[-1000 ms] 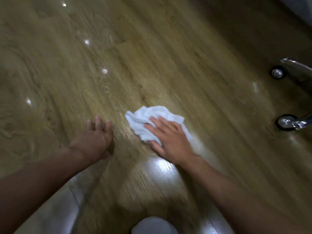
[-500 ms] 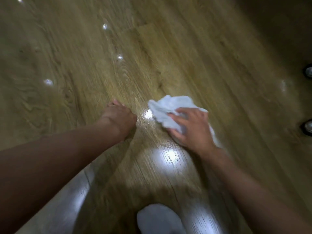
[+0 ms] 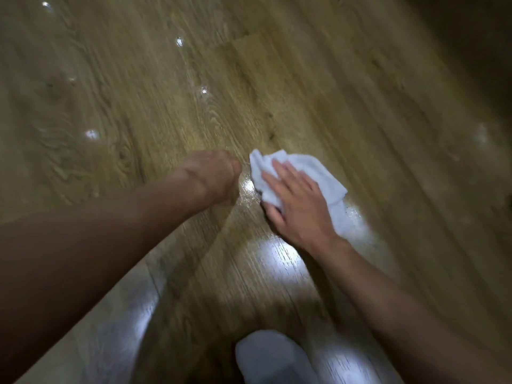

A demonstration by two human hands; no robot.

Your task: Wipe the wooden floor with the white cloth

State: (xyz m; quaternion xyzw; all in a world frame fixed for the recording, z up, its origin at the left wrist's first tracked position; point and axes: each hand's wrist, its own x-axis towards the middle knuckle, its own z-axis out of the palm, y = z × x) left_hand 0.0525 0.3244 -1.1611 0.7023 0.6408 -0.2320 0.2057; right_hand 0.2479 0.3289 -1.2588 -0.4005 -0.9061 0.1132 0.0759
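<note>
My right hand [image 3: 299, 200] presses flat-fingered on the white cloth [image 3: 318, 173]; left hand [image 3: 214, 176] just beside it, grip unreadable. Unpinched, the cloth may bunch on the slick wooden floor [image 3: 332, 92].

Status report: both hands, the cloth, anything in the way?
Right hand flat, pressing crumpled white cloth onto wooden floor. Left hand down close beside cloth, fingers hidden. No other object near cloth.

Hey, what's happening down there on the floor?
A person is wiping the wooden floor. Their right hand presses flat on a crumpled white cloth. The left hand rests on the boards just beside it, seemingly for support, with its fingers out of sight. The floor near the cloth looks shiny.
</note>
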